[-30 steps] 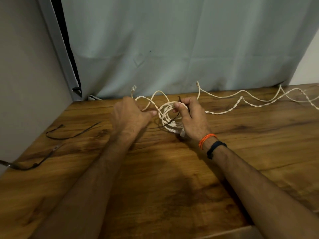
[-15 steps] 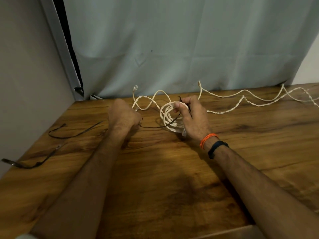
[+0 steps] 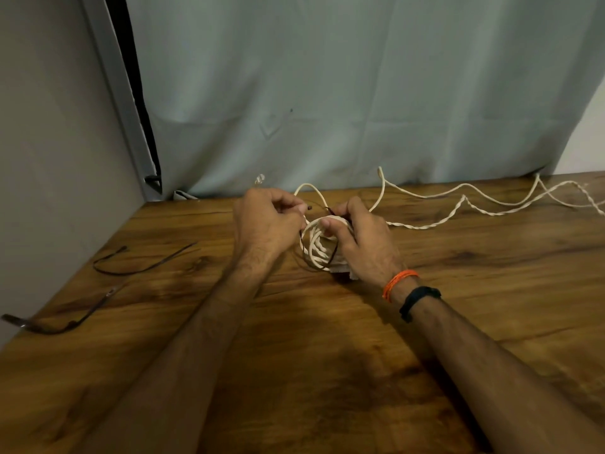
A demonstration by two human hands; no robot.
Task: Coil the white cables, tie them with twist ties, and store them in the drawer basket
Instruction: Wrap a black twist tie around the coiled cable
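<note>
Wood surface: a brown grained table (image 3: 294, 371) fills the lower frame, its far edge meeting a pale grey-green curtain (image 3: 327, 93).
Coiled cable: a white cable coil (image 3: 316, 244) sits between both hands at the table's far middle, resting on or just above the wood; which of the two cannot be told.
Twist tie in use: a thin dark twist tie (image 3: 333, 257) loops down around the coil's near side, both ends rising toward the fingers.
Left hand: the left hand (image 3: 265, 224) has curled fingers, thumb and forefinger pinching one end of the tie just beside the coil's upper left.
Right hand: the right hand (image 3: 360, 244) grips the coil's right side, thumb pressed over the strands, fingertips pinching the tie's other end at the top.
Wrist: an orange thread band (image 3: 400, 283) and a black band (image 3: 419, 301) circle the right wrist.
Loose cable: a second white cable (image 3: 465, 204), partly twisted on itself, trails along the table's far right, well apart from the coil.
Spare ties: two more dark ties lie at the left, one curved tie (image 3: 140, 263) farther back, one longer tie (image 3: 59, 322) near the left edge.
Wall: a plain grey wall (image 3: 49, 158) stands at left.
</note>
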